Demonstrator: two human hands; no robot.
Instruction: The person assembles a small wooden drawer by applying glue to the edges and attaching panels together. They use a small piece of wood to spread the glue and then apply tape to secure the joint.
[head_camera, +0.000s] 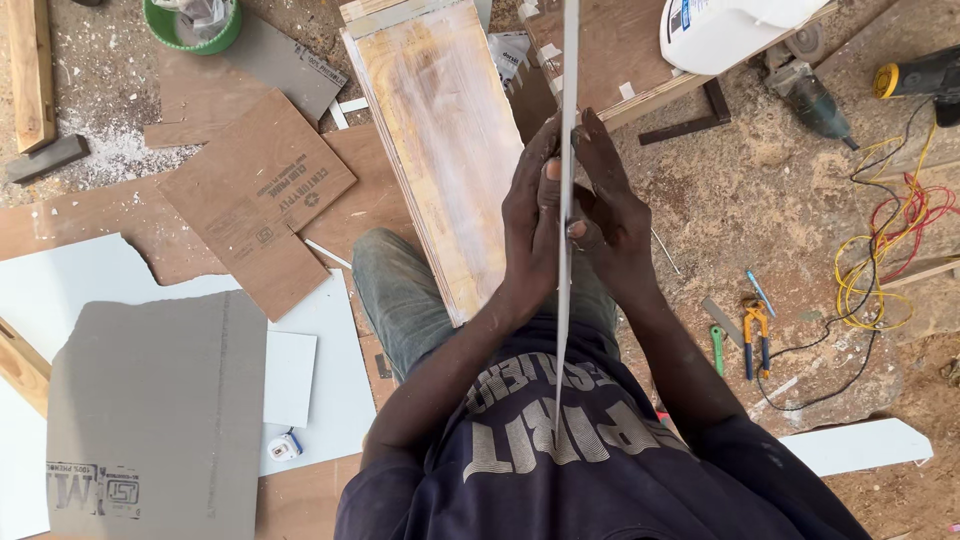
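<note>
Holding a thin white strip (566, 150) on its edge, both hands press flat on it, one on each side. The left hand (530, 215) and right hand (612, 215) are clamped on the strip, above the plank (440, 140) and the person's lap. To do this well, I think both palms should push evenly so it stays straight.

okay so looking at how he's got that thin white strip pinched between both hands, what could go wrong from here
1. The thin white strip stands edge-on, pressed between the left hand and right hand; its narrow edge could cut or pinch the palms if it slips.
2. The strip is long and held only midway, so it may bend or snap.
3. Its lower end lies close to the chest, and could jab if pushed down.
</note>
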